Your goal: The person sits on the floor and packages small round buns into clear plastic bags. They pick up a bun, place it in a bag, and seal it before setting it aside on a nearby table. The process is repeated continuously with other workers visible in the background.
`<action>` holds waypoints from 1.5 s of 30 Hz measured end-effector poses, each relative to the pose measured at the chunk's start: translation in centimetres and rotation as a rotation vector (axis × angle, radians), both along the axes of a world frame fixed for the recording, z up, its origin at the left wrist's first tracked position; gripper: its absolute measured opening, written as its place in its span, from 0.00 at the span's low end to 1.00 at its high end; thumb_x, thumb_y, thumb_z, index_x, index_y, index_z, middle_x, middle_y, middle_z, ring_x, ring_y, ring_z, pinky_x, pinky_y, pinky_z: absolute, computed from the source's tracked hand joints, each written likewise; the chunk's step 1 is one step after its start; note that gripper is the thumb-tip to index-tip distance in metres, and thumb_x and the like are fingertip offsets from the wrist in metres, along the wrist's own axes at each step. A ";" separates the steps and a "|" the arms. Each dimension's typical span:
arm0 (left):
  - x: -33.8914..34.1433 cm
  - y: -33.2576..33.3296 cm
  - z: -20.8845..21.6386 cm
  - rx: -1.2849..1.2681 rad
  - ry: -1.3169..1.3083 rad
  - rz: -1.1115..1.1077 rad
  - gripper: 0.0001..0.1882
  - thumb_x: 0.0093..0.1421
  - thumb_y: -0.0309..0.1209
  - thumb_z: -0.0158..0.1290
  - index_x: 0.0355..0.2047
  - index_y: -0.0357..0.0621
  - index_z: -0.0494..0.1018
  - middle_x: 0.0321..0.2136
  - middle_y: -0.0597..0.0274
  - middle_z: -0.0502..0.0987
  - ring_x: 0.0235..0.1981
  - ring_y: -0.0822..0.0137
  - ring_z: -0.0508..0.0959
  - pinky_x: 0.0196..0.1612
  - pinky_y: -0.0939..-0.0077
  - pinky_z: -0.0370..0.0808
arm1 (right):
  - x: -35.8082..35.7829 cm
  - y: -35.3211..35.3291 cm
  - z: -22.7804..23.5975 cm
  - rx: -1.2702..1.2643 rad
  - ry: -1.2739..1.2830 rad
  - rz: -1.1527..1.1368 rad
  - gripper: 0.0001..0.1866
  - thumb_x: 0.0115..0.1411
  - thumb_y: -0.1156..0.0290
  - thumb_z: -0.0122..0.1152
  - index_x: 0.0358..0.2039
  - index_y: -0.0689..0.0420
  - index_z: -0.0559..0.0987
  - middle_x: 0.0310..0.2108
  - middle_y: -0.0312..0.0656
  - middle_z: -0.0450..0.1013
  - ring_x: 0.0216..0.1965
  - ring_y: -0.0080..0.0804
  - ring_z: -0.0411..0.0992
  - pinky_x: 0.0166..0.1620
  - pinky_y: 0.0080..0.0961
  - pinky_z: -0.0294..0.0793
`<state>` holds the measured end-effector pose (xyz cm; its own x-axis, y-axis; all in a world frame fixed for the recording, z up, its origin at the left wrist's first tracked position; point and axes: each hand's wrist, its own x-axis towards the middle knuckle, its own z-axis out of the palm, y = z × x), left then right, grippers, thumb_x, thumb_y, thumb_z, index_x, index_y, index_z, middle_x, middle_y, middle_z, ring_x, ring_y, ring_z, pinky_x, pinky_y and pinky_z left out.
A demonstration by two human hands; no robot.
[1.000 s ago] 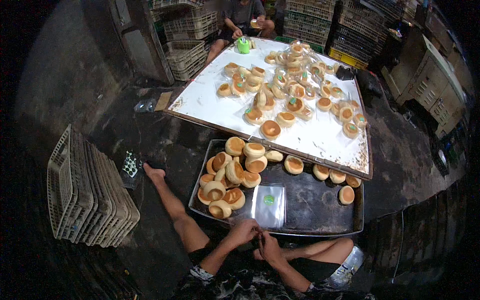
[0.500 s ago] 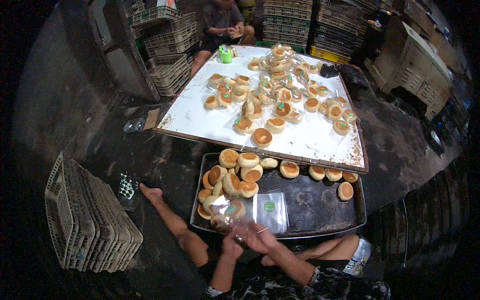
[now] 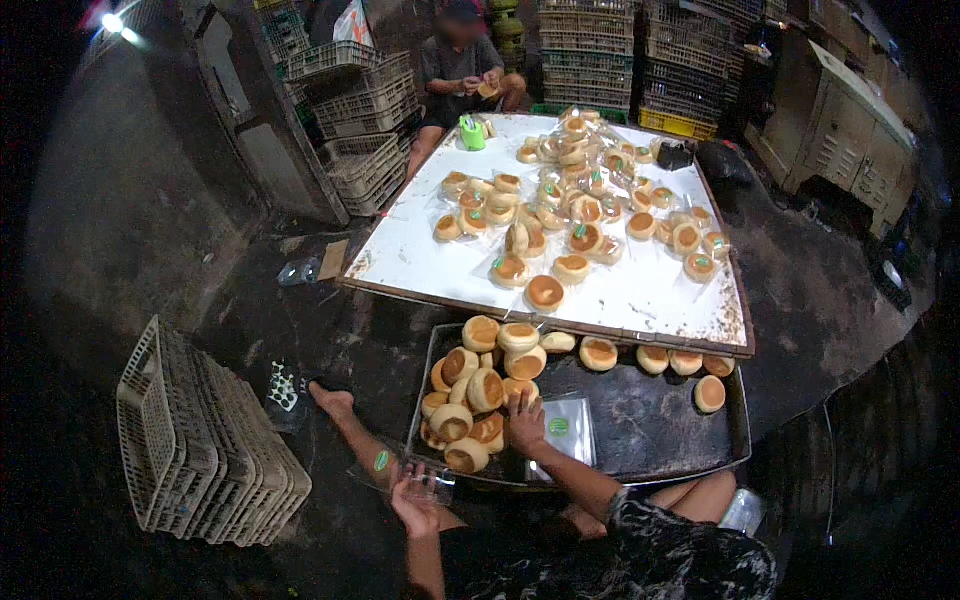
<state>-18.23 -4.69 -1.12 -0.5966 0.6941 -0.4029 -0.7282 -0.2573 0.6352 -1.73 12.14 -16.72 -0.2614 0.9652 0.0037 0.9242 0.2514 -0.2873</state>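
Note:
My left hand (image 3: 415, 505), palm up at the tray's near left corner, holds a clear plastic bag (image 3: 381, 461) with a green label. No bun shows inside it. My right hand (image 3: 526, 425) reaches over the tray, its fingers stretched out onto a round bun (image 3: 519, 392) with a browned top. Left of that hand lies a heap of similar buns (image 3: 486, 390). Beside it on the tray is a stack of flat clear bags (image 3: 575, 430) with a green label. The dark metal tray (image 3: 670, 430) holds all of these.
Beyond the tray, a white-topped table (image 3: 400, 255) bears many bagged buns (image 3: 585, 238) and a green holder (image 3: 472, 133). Another person (image 3: 460, 75) sits at its far left handling a bun. Plastic crates (image 3: 215, 450) stand at my left, and more crates (image 3: 365, 100) farther back.
My hands, together over the near left of the tray before, have parted. The left has moved left with the bag; the right has gone forward onto a bun. The view has shifted slightly.

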 end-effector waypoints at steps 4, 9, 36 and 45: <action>-2.8 1.2 -0.5 0.063 -0.130 -0.022 0.19 0.47 0.28 0.44 0.42 0.45 0.62 0.34 0.60 0.67 0.38 0.58 0.70 0.43 0.56 0.67 | 2.3 4.9 1.5 -0.055 0.123 0.049 0.32 0.47 0.69 0.51 0.55 0.53 0.55 0.53 0.54 0.49 0.43 0.59 0.59 0.43 0.47 0.65; -7.9 1.9 0.7 0.178 -0.009 0.186 0.11 0.46 0.29 0.44 0.32 0.42 0.64 0.26 0.63 0.69 0.31 0.61 0.72 0.35 0.64 0.71 | 5.2 0.1 7.6 0.137 0.593 -0.104 0.22 0.43 0.75 0.54 0.43 0.55 0.69 0.37 0.51 0.64 0.38 0.47 0.62 0.38 0.37 0.66; 14.5 3.5 -11.2 0.171 2.312 -0.755 0.26 0.51 0.42 0.51 0.44 0.35 0.66 0.41 0.46 0.69 0.42 0.51 0.70 0.44 0.63 0.68 | 11.5 -0.3 28.0 0.526 0.771 -0.240 0.20 0.51 0.71 0.53 0.45 0.61 0.68 0.41 0.54 0.66 0.45 0.48 0.65 0.45 0.31 0.65; 11.9 5.9 -7.6 -0.164 2.004 -1.512 0.14 0.48 0.39 0.51 0.25 0.38 0.73 0.23 0.48 0.74 0.27 0.52 0.75 0.32 0.61 0.71 | 14.3 -18.8 6.4 -0.652 0.579 0.185 0.10 0.51 0.69 0.55 0.33 0.59 0.72 0.27 0.44 0.73 0.26 0.33 0.72 0.33 0.29 0.70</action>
<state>-6.35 1.25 -8.70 0.4416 0.8347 -0.3289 0.8595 -0.2884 0.4219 12.55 -6.71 -10.29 -0.5410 0.7641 -0.3515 0.5504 0.0056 -0.8349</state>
